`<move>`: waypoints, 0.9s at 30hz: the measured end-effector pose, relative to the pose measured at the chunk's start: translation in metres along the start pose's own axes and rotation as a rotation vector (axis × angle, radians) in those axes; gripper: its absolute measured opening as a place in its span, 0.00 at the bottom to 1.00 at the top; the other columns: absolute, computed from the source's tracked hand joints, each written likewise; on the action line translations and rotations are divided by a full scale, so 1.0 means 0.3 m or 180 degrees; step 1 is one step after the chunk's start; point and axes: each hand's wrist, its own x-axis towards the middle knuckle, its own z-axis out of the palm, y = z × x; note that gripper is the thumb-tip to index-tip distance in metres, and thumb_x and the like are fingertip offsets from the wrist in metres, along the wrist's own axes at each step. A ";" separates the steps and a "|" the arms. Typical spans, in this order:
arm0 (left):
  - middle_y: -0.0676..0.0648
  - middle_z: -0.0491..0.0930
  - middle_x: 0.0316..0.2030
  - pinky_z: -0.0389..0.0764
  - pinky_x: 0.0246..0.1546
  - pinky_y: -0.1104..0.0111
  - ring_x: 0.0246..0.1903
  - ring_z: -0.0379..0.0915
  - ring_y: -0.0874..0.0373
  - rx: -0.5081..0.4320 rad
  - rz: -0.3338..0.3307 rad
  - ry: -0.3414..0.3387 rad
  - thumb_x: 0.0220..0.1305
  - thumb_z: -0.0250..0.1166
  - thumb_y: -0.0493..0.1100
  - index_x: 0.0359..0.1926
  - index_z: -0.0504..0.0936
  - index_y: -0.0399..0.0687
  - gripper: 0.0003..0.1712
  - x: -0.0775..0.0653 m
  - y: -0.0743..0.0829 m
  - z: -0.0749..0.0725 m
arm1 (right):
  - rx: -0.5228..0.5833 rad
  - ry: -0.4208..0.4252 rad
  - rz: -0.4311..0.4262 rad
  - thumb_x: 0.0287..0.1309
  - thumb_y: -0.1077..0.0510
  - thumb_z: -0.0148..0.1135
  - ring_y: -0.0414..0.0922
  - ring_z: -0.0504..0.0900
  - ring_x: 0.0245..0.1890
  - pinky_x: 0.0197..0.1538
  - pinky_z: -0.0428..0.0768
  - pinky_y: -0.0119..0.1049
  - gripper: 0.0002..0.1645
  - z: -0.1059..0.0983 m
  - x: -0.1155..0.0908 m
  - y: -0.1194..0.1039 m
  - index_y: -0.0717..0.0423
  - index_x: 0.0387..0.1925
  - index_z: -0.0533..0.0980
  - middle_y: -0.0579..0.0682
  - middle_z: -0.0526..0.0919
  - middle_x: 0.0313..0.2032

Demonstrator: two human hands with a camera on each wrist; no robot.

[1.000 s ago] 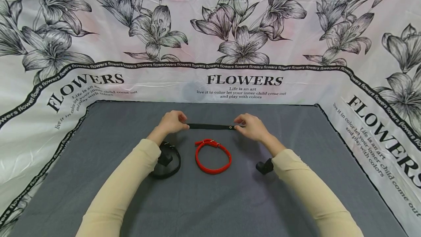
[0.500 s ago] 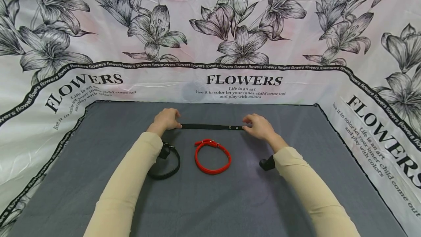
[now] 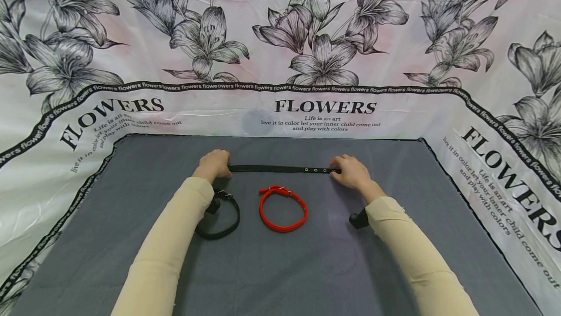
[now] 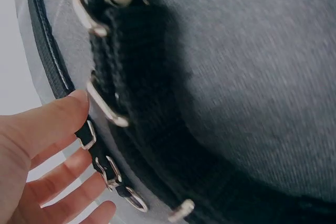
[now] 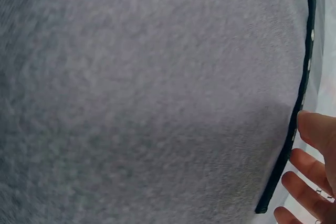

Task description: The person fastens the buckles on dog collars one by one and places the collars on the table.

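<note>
A black collar (image 3: 271, 168) is stretched out straight from side to side in the head view. My left hand (image 3: 212, 165) pinches it near its buckle end; the metal buckle and ring (image 4: 137, 198) show below the thumb in the left wrist view. At the eyelet end, my right hand (image 3: 354, 175) holds the strap between thumb and fingers, and the strap tip (image 5: 261, 209) sticks out past them. A second black collar (image 3: 223, 234), buckled into a loop, lies by the left forearm. Right of it lies a red collar (image 3: 284, 229), also closed into a loop.
Grey cloth (image 3: 280, 277) covers the table. A white flower-printed sheet (image 3: 245, 111) rises behind and at both sides. Dark devices (image 3: 359, 219) sit at the wrists, the left one partly overlapping the looped black collar in the head view.
Both hands have moved apart, left hand leftward and right hand rightward, along the black collar. More of the strap and more eyelets show between them. The looped collars have stayed put.
</note>
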 end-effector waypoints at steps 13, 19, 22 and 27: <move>0.41 0.78 0.43 0.77 0.39 0.53 0.42 0.75 0.44 0.0056 -0.0097 -0.0055 0.53 0.68 0.42 0.41 0.78 0.43 0.15 -0.003 -0.027 0.005 | -0.0264 -0.0006 0.0052 0.57 0.54 0.61 0.55 0.76 0.41 0.41 0.75 0.51 0.11 0.028 -0.004 0.011 0.55 0.39 0.76 0.56 0.76 0.39; 0.42 0.79 0.41 0.76 0.39 0.53 0.41 0.75 0.45 0.0088 -0.0032 -0.0074 0.55 0.66 0.42 0.38 0.79 0.43 0.10 -0.003 -0.031 0.006 | -0.0231 -0.0001 0.0047 0.57 0.54 0.60 0.54 0.76 0.41 0.42 0.75 0.51 0.10 0.030 -0.001 0.018 0.56 0.38 0.76 0.56 0.77 0.39; 0.43 0.79 0.38 0.76 0.38 0.54 0.39 0.75 0.47 0.0070 0.0010 -0.0105 0.57 0.65 0.42 0.35 0.79 0.44 0.07 -0.007 -0.037 -0.001 | -0.0192 0.0026 0.0025 0.57 0.54 0.60 0.54 0.77 0.40 0.42 0.75 0.50 0.10 0.028 0.001 0.021 0.56 0.38 0.76 0.56 0.77 0.38; 0.44 0.77 0.34 0.74 0.33 0.58 0.33 0.73 0.50 -0.0006 0.0069 -0.0123 0.59 0.62 0.42 0.32 0.76 0.45 0.06 -0.020 -0.050 -0.021 | -0.0097 0.0093 -0.0024 0.57 0.55 0.60 0.54 0.78 0.39 0.42 0.75 0.49 0.11 0.018 0.005 0.020 0.57 0.38 0.75 0.56 0.79 0.38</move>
